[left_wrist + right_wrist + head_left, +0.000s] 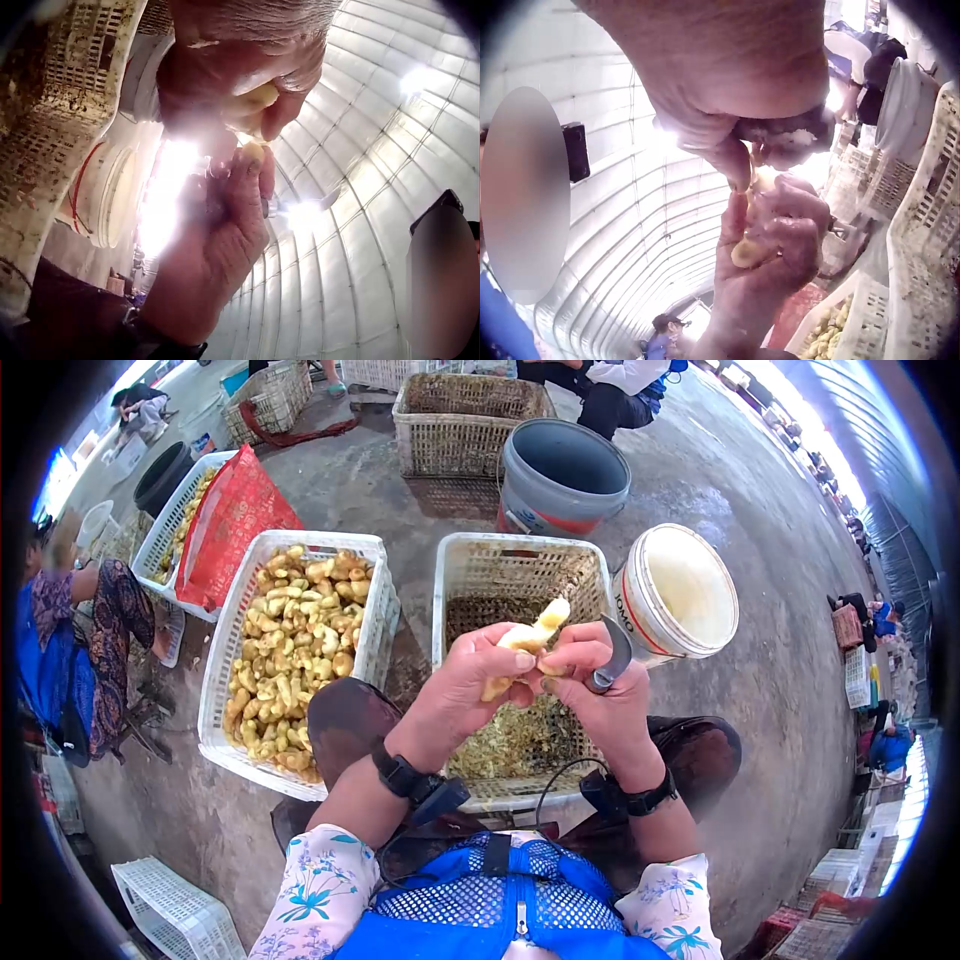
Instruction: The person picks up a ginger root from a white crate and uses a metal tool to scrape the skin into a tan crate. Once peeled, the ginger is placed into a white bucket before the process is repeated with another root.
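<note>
My left hand [455, 685] grips a pale, knobbly piece of ginger [538, 628] between thumb and fingers, over the middle crate. Close beside it, my right hand [612, 710] holds a small knife with a curved blade [619, 648]; the blade points up and away from the ginger. The right thumb and fingertips meet at the near end of the ginger, up against the left fingers. In the left wrist view, one rounded ginger end [261, 97] shows under the left hand. The right wrist view shows another end [746, 253] between the left fingers.
Between the knees stands a white crate [450, 546] with scraps [525, 735] at its bottom. A crate of ginger [385, 600] stands to the left. A white bucket [722, 585] and a grey bucket [540, 510] stand beyond. Another person [90, 630] sits at far left.
</note>
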Action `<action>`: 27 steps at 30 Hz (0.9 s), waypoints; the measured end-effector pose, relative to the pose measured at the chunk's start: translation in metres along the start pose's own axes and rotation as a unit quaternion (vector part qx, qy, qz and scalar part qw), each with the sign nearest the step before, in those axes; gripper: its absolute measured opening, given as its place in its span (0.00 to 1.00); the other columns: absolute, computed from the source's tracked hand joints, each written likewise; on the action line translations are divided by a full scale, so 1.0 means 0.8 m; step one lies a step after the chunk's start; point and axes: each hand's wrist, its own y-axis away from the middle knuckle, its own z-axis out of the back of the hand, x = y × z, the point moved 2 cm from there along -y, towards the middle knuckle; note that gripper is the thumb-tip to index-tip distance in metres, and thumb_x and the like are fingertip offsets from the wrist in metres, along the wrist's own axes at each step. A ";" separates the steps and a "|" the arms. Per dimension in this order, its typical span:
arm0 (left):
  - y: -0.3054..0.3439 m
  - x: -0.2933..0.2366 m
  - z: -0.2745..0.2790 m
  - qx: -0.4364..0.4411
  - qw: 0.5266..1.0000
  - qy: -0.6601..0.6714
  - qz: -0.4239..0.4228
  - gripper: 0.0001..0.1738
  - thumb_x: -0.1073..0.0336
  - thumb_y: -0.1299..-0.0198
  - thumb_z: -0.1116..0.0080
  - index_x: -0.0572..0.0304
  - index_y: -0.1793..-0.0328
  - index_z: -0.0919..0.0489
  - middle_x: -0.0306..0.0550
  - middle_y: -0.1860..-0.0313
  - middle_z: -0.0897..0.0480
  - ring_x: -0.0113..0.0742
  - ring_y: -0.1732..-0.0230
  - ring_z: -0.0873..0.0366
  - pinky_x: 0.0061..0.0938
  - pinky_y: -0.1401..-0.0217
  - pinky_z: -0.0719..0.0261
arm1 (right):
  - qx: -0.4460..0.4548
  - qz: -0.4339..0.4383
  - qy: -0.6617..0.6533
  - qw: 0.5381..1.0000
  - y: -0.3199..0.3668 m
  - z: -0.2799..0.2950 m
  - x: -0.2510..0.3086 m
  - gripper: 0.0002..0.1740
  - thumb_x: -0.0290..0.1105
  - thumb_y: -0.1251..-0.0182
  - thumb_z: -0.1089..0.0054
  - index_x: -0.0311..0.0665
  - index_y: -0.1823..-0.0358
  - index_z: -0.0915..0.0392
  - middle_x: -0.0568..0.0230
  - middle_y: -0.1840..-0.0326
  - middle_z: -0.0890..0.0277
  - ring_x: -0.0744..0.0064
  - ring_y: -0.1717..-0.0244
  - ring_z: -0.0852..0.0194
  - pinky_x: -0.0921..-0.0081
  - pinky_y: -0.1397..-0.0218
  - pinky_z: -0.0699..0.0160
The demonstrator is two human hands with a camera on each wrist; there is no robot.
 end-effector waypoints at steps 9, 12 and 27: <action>-0.010 0.001 0.016 -0.006 1.000 -0.002 -0.023 0.22 0.75 0.42 0.34 0.68 0.39 0.21 0.47 0.51 0.14 0.34 0.56 0.14 0.29 0.58 0.11 | 0.021 -0.024 -0.052 0.998 -0.013 -0.002 -0.014 0.12 0.16 0.41 0.26 0.35 0.57 0.14 0.61 0.47 0.17 0.81 0.57 0.20 0.82 0.58 0.22; -0.011 0.001 0.015 -0.031 0.999 -0.003 -0.033 0.23 0.77 0.42 0.34 0.68 0.39 0.22 0.47 0.50 0.15 0.35 0.55 0.14 0.29 0.57 0.11 | 0.020 -0.046 -0.083 0.995 -0.012 -0.006 -0.024 0.12 0.17 0.40 0.26 0.35 0.57 0.15 0.60 0.48 0.17 0.79 0.55 0.19 0.81 0.57 0.20; -0.011 -0.007 0.017 -0.091 0.993 -0.046 -0.067 0.27 0.79 0.45 0.33 0.67 0.37 0.25 0.50 0.52 0.15 0.34 0.57 0.16 0.28 0.58 0.16 | 0.001 -0.048 0.032 0.998 -0.013 -0.001 -0.029 0.15 0.18 0.44 0.26 0.33 0.55 0.15 0.58 0.53 0.20 0.73 0.57 0.19 0.77 0.58 0.21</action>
